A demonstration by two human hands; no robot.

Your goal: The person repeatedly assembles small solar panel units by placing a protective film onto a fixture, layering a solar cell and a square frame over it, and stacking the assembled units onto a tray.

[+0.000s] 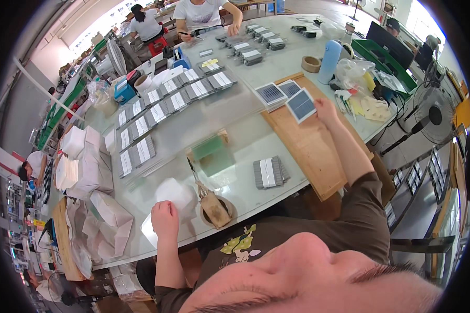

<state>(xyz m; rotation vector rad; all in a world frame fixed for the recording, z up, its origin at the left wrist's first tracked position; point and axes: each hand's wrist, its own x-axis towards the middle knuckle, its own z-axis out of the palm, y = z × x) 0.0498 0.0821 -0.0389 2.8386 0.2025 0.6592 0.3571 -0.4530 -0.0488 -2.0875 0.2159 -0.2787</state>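
Observation:
My right hand [326, 112] pinches the edge of a small solar panel [301, 105], dark blue with a white border, holding it tilted above the wooden board [310, 151]. More panels like it lie just left of it, a stack [271, 95] at the board's far end. My left hand [165, 216] is at the table's near edge, fingers curled together against a thin white sheet [174, 194]. Between my hands are a green pad [212, 155], a wooden-handled tool [214, 207] resting on a round roll, and a strapped bundle of grey pieces [269, 173].
Rows of grey bundles with white bands [159, 112] cover the table's left half. A light blue bottle [329, 61], a tape roll [311, 64] and a green tray [386, 62] stand far right. White packaging [86, 161] sits at left. A co-worker [201, 15] works across the table.

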